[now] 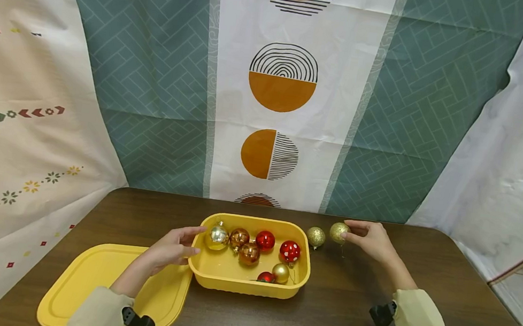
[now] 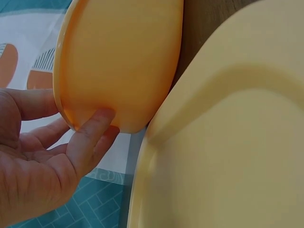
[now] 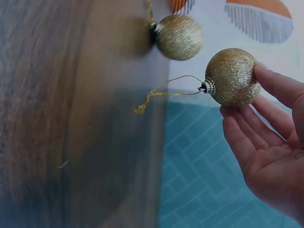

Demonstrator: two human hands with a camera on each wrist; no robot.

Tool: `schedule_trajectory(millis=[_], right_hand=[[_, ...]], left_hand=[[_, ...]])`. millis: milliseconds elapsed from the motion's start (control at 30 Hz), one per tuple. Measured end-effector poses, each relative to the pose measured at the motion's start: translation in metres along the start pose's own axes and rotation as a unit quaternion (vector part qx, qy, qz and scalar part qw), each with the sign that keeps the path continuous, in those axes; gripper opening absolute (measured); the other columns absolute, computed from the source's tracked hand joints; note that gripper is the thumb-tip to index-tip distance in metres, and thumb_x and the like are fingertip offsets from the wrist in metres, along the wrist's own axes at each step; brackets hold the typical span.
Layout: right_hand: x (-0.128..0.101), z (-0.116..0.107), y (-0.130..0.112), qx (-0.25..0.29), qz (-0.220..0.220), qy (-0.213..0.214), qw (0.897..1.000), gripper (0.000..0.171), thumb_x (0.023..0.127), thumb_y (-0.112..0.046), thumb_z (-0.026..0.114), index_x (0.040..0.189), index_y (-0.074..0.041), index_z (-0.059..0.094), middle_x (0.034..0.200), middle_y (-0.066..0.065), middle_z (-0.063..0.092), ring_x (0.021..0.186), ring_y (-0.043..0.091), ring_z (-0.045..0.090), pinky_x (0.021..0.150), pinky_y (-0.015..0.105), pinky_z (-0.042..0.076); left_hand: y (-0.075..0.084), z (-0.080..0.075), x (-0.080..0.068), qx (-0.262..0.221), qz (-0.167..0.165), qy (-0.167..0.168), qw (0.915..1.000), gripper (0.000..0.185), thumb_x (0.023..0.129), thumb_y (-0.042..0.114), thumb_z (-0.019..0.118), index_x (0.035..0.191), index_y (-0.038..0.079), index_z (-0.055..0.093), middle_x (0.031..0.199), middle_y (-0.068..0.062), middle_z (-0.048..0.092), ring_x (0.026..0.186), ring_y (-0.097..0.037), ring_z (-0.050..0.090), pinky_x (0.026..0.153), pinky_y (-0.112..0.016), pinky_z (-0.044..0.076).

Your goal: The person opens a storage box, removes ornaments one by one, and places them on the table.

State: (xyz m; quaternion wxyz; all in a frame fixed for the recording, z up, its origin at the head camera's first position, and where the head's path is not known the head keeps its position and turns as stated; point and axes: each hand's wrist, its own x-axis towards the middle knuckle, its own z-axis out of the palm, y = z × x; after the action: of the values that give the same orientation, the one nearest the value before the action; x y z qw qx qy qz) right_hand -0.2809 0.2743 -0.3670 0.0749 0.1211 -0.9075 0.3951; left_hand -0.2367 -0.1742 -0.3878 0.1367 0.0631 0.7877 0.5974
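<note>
My right hand (image 1: 372, 241) pinches a gold glitter Christmas ball (image 3: 232, 78) between thumb and fingertips, above the table's right side. Its thread loop hangs from the cap. A second gold glitter ball (image 1: 315, 237) rests on the table beside a yellow plastic box (image 1: 247, 287). The left hand (image 1: 173, 247) grips that box at its left end, with fingers on both sides of the wall (image 2: 123, 61). Inside the box are a silver-and-gold ball (image 1: 217, 236), amber balls (image 1: 249, 254), a red ball (image 1: 265, 240), a white-dotted red ball (image 1: 289, 252) and a smooth gold ball (image 1: 280, 273).
A yellow lid (image 1: 98, 273) lies flat on the left of the dark wooden table (image 1: 320, 325), partly under the left forearm and touching the box's side. Patterned cloth (image 1: 276, 116) hangs behind the table, with more cloth at both sides.
</note>
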Motion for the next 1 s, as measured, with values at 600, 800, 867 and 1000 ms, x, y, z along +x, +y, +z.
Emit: schedule_trajectory(millis=[600, 800, 867, 1000], right_hand=[[0.013, 0.019, 0.036, -0.007, 0.034, -0.021, 0.999, 0.042, 0.082, -0.016, 0.067, 0.112, 0.012, 0.058, 0.106, 0.028, 0.061, 0.096, 0.037, 0.060, 0.082, 0.044, 0.049], [0.015, 0.023, 0.037, -0.010, 0.034, -0.027, 0.999, 0.041, 0.082, -0.015, 0.066, 0.112, 0.012, 0.058, 0.107, 0.029, 0.060, 0.096, 0.038, 0.060, 0.078, 0.041, 0.051], [0.016, 0.024, 0.037, -0.014, 0.031, -0.027, 0.999, 0.041, 0.082, -0.015, 0.066, 0.112, 0.012, 0.058, 0.107, 0.029, 0.060, 0.097, 0.038, 0.060, 0.079, 0.042, 0.051], [0.017, 0.025, 0.035, -0.022, 0.035, -0.029, 0.999, 0.040, 0.083, -0.015, 0.065, 0.113, 0.011, 0.058, 0.109, 0.028, 0.060, 0.098, 0.038, 0.059, 0.082, 0.045, 0.049]], left_hand=[[-0.001, 0.000, 0.000, -0.004, -0.003, 0.000, 1.0000, 0.053, 0.085, -0.004, 0.054, 0.136, -0.001, 0.038, 0.134, -0.029, 0.039, 0.112, -0.039, 0.050, 0.081, -0.046, 0.050], [-0.001, 0.000, 0.000, -0.004, 0.001, -0.003, 1.0000, 0.053, 0.085, -0.003, 0.054, 0.136, -0.001, 0.037, 0.134, -0.029, 0.039, 0.112, -0.039, 0.049, 0.081, -0.046, 0.050], [-0.001, 0.000, 0.000, -0.004, 0.003, -0.005, 1.0000, 0.053, 0.085, -0.003, 0.054, 0.136, -0.002, 0.037, 0.134, -0.029, 0.038, 0.113, -0.039, 0.049, 0.081, -0.046, 0.050], [-0.001, 0.000, 0.000, -0.007, 0.005, -0.005, 0.9999, 0.053, 0.086, -0.004, 0.053, 0.136, -0.002, 0.037, 0.134, -0.029, 0.038, 0.112, -0.039, 0.050, 0.081, -0.046, 0.050]])
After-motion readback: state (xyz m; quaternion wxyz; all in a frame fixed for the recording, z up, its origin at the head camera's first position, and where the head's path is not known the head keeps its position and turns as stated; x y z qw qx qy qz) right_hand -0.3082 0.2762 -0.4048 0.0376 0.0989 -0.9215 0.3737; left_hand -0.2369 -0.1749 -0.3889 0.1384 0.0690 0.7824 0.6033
